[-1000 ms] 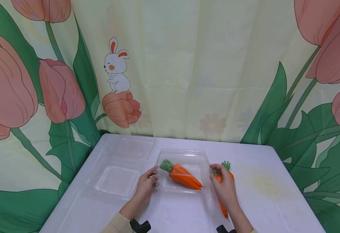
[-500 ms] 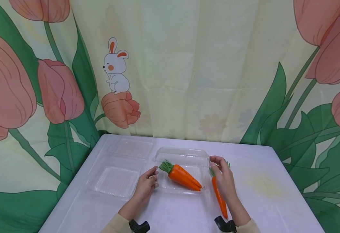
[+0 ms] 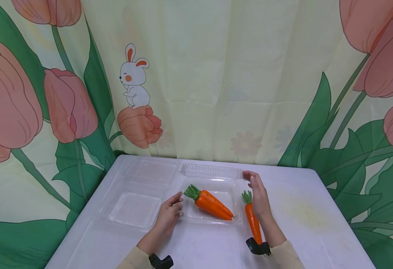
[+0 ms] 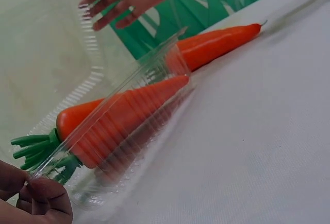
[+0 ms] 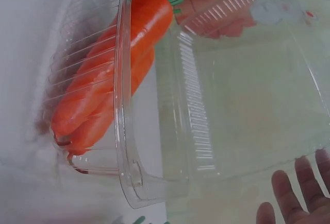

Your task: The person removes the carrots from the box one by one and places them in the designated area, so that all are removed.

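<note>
A clear plastic clamshell box (image 3: 228,221) stands open before me, two orange carrots (image 3: 213,204) with green tops lying slantwise in its base. My left hand (image 3: 168,211) is at the box's left side; in the left wrist view its thumb and finger (image 4: 47,187) pinch the rim by the green tops. At the back, the lid (image 3: 213,172) stands raised. My right hand (image 3: 261,196) has its fingers at the lid's right edge, and the right wrist view shows them spread out (image 5: 309,185). Another carrot (image 3: 252,220) lies right of the box, partly behind the right wrist.
A second clear box (image 3: 134,209) lies open on the left of the white-covered table (image 3: 209,246), its lid folded toward the back. Behind the table hangs a curtain (image 3: 196,93) printed with tulips and a rabbit.
The lid has swung up and back from over the carrots, the right hand moving away from me with it. The left hand has stayed at the rim.
</note>
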A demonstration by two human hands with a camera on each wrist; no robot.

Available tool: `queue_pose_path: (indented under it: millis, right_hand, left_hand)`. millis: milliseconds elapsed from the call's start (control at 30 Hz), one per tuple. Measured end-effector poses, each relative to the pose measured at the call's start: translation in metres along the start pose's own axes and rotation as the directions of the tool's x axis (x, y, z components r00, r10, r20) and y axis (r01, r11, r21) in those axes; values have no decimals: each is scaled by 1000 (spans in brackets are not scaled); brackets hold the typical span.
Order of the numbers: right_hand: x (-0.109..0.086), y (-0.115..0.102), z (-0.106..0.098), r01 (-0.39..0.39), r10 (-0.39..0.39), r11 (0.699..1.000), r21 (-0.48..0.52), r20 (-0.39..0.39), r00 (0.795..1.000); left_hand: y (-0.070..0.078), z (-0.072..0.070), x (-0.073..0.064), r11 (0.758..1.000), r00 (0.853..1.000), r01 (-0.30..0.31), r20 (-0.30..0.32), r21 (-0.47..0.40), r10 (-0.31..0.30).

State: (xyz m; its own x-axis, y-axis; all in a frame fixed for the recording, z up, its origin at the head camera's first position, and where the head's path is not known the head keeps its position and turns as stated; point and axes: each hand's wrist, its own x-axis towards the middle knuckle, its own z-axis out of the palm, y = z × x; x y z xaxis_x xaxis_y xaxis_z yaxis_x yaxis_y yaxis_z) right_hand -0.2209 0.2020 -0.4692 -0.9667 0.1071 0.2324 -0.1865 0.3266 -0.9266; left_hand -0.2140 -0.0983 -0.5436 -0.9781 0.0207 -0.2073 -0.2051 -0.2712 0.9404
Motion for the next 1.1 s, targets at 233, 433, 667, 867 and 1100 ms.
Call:
queue_pose_path:
  millis: [233,433,667,867,1100]
  right_hand:
    - [8,7,2,-38,38,998,40,3,999]
    - [14,14,3,-55,54,998,26,16,998]
    - [21,14,2,-55,54,998,26,48,997]
    - [27,14,2,-97,92,995,35,126,988]
    - [28,19,3,-148,138,988,40,184,973]
  left_hand:
    - [0,-1,0,1000,1000,12,3,5,-12]
    - [-1,-1,-3,999,1000,22,-12,24,-22]
    - [0,0,-5,999,1000,13,0,37,-13]
    - [0,-1,-7,999,1000,27,5,35,-27]
    - [-2,-2,-8,999,1000,25,0,37,-25]
